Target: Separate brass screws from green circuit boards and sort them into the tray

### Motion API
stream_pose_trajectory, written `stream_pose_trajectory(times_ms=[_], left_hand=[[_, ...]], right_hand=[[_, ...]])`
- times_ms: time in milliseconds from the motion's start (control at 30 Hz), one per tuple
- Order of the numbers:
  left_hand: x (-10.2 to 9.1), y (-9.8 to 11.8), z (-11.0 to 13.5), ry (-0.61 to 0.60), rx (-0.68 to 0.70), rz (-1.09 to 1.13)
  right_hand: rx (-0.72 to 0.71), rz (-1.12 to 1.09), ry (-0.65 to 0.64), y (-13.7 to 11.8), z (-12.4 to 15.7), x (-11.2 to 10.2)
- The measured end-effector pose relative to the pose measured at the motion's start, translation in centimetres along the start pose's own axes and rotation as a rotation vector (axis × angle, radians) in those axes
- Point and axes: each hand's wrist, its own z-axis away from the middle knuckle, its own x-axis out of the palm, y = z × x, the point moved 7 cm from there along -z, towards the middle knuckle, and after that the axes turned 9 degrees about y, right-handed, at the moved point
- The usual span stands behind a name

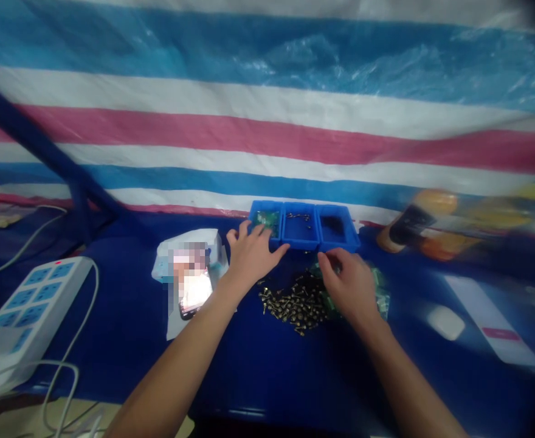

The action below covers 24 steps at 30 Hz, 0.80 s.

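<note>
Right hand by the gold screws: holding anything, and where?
Cannot tell: the right hand curls over the pile of brass screws; its fingers hide anything there.

Power strip (pixel 34 316), computer mouse (pixel 445 322), striped tarp (pixel 267 121).
Strip at 8 o'clock, mouse at 4, tarp across 12.

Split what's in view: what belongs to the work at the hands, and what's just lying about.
At the hands: left hand on the blue three-compartment tray; right hand, brass screws, green circuit boards.

Lying about: white power strip, phone, white computer mouse, orange bottle.
</note>
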Motion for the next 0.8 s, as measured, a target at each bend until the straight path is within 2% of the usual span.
stream_pose_trajectory(times_ms=[100,200,400,800], left_hand=[[0.4,-0.1,0.3,0.017,-0.004,0.0],[0.6,-0.1,0.4,0.038,-0.009,-0.018],[1.0,0.0,0.6,0.043,-0.004,-0.029],[1.5,-0.1,0.5,0.062,-0.04,0.033]], right_hand=[[-0.084,0.376,0.056,0.6,-0.1,-0.4],[-0.094,0.515,-0.014,1.5,0.0,0.2],[-0.097,0.531,-0.195,2.5,0.5,1.9],[-0.075,0.418,-0.218,3.1,0.1,2.5]])
